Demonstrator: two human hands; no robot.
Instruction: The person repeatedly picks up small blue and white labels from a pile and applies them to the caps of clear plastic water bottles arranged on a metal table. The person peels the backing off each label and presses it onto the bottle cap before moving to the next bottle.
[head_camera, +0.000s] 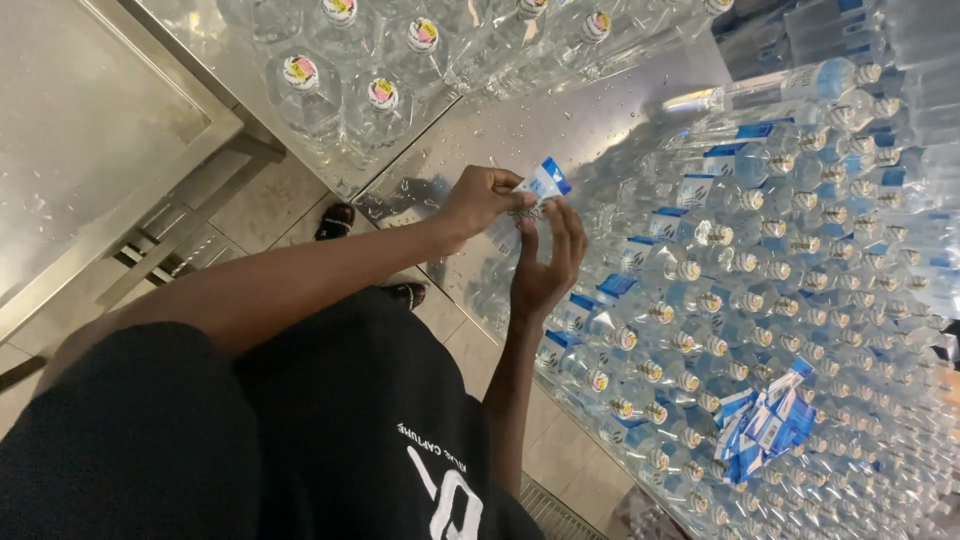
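Wet steel table (560, 125), second steel bench (90, 120) at left, beige tiled floor (265, 195) between

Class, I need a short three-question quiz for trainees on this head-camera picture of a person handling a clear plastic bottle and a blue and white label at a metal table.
1. True or false: both hands meet at one small clear plastic bottle.
2. What colours is the paper label pinched by the left hand?
3. Where does the loose bunch of blue and white labels lie? A) on the floor B) on the stacked lying bottles C) on the upright bottles with patterned caps

Key
1. True; the right hand is just below the left.
2. Blue and white.
3. B
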